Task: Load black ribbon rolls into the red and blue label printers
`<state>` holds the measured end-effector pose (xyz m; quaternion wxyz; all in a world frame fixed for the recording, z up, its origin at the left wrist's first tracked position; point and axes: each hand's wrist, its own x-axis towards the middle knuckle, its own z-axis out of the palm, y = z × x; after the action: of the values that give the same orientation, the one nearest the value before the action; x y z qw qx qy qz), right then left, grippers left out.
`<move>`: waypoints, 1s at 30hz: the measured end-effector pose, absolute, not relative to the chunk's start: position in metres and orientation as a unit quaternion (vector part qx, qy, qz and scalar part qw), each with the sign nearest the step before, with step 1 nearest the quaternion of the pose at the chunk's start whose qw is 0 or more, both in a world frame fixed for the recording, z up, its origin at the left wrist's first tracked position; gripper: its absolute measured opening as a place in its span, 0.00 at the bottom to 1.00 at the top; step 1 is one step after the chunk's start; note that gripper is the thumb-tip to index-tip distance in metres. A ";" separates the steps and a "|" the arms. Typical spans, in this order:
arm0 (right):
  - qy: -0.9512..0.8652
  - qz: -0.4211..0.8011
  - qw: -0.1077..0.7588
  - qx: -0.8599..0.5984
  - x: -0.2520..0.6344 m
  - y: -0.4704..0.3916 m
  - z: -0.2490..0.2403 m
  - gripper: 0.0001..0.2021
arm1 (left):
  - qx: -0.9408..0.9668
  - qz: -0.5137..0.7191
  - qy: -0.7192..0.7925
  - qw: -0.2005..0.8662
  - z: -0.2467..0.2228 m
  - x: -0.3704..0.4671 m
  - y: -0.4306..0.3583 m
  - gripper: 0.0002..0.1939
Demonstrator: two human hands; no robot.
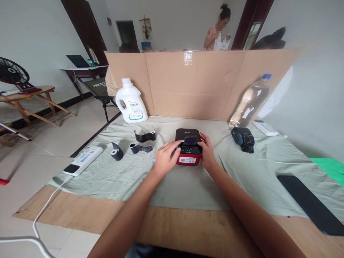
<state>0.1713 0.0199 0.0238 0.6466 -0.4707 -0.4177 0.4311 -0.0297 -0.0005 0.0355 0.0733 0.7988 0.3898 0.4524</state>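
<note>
A small red-and-black printer sits upright on the cloth in front of me. A short dark strip of paper sticks up across its top. My left hand is at the printer's left side, with its index fingertip by the strip's left end and its thumb on the front left edge. Wrapped round the right side is my right hand, its thumb close to the strip's right end. To the left lie three partly unrolled dark paper rolls: an upright one, a near one and a far one.
A cardboard screen stands behind, between a white detergent jug and a clear bottle. At right are a black device with a dark strip and a phone; at left, a power strip. A person stands beyond.
</note>
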 end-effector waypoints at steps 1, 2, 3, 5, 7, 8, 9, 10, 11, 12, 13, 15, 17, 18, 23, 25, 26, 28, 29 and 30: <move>-0.397 0.438 0.656 -0.468 0.170 0.020 0.024 0.27 | 0.787 0.462 0.398 0.098 0.033 -0.033 0.003 0.17; -0.379 0.446 0.663 -0.467 0.170 0.021 0.024 0.27 | 0.780 0.466 0.401 0.116 0.030 -0.036 0.006 0.17; -0.366 0.451 0.668 -0.465 0.170 0.021 0.024 0.27 | 0.778 0.466 0.402 0.127 0.028 -0.038 0.009 0.17; -0.359 0.458 0.668 -0.464 0.171 0.022 0.024 0.26 | 0.779 0.462 0.405 0.129 0.025 -0.041 0.014 0.16; -0.366 0.461 0.661 -0.466 0.173 0.023 0.025 0.26 | 0.778 0.459 0.413 0.116 0.024 -0.039 0.017 0.15; -0.372 0.461 0.657 -0.466 0.174 0.024 0.026 0.27 | 0.777 0.459 0.417 0.107 0.024 -0.037 0.018 0.14; -0.377 0.462 0.654 -0.465 0.175 0.024 0.027 0.27 | 0.776 0.460 0.420 0.097 0.025 -0.034 0.019 0.14; -0.381 0.462 0.653 -0.464 0.175 0.024 0.028 0.27 | 0.775 0.462 0.422 0.088 0.025 -0.031 0.020 0.13; -0.385 0.463 0.652 -0.462 0.175 0.024 0.029 0.27 | 0.774 0.464 0.423 0.081 0.026 -0.028 0.021 0.13; -0.388 0.462 0.651 -0.460 0.175 0.024 0.030 0.27 | 0.773 0.466 0.423 0.076 0.026 -0.026 0.022 0.12; -0.392 0.462 0.651 -0.458 0.175 0.023 0.029 0.27 | 0.772 0.468 0.423 0.073 0.026 -0.024 0.022 0.12; -0.400 0.457 0.652 -0.454 0.174 0.023 0.026 0.27 | 0.770 0.474 0.421 0.072 0.024 -0.021 0.022 0.12; -0.400 0.460 0.656 -0.446 0.174 0.022 0.019 0.26 | 0.770 0.479 0.417 0.068 0.020 -0.020 0.020 0.12; -0.393 0.466 0.659 -0.442 0.174 0.023 0.014 0.26 | 0.770 0.483 0.413 0.068 0.018 -0.020 0.020 0.13; -0.362 0.481 0.669 -0.437 0.174 0.027 -0.008 0.24 | 0.772 0.501 0.383 0.073 0.009 -0.020 0.018 0.16; -0.370 0.470 0.669 -0.441 0.175 0.029 -0.012 0.24 | 0.775 0.499 0.381 0.077 0.008 -0.021 0.018 0.16; -0.374 0.468 0.667 -0.443 0.175 0.030 -0.012 0.24 | 0.776 0.497 0.381 0.080 0.009 -0.021 0.018 0.16; -0.376 0.468 0.665 -0.444 0.176 0.030 -0.012 0.23 | 0.775 0.497 0.380 0.087 0.011 -0.021 0.017 0.16; -0.372 0.471 0.665 -0.445 0.177 0.030 -0.010 0.23 | 0.774 0.496 0.383 0.089 0.012 -0.022 0.017 0.15; -0.366 0.474 0.665 -0.447 0.177 0.030 -0.009 0.22 | 0.772 0.495 0.389 0.091 0.013 -0.022 0.016 0.15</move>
<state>0.1769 0.0300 -0.0088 0.6650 -0.4467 -0.3659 0.4736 -0.0215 0.0162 0.0126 0.0909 0.7718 0.3887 0.4950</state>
